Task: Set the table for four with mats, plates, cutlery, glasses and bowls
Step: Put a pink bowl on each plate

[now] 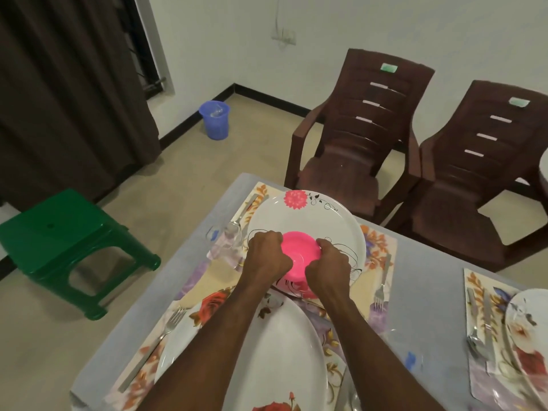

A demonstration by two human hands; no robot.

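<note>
Pink bowl (299, 256): smooth, glossy plastic, round, held rim-side toward the camera above the near part of the far plate (308, 221); whether it touches the plate cannot be told. Left hand (268, 256) grips the bowl's left rim with curled fingers; right hand (329, 266) grips the right rim the same way, both knuckles up, grip narrow, closed on the bowl edge. Far plate is round, white, glazed, with a pink flower and thin black scrollwork print; it lies on a floral mat (376, 247), flat and rectangular with a matte look. Fork (382, 280) lies on that mat right of the plate, spoon (241, 213) on its left, both dull metal. Clear glass (224, 241) stands just beside the spoon. Near plate (281, 351), same white glaze, lies under the forearms on a second mat, with a near fork (157, 342) on its left. Third plate (527, 321) shows at the right edge. Table (430, 292) is covered with plain grey cloth. Beyond it: two brown moulded plastic chairs (355, 143), a green plastic stool (68, 241), a blue bucket (215, 120).
</note>
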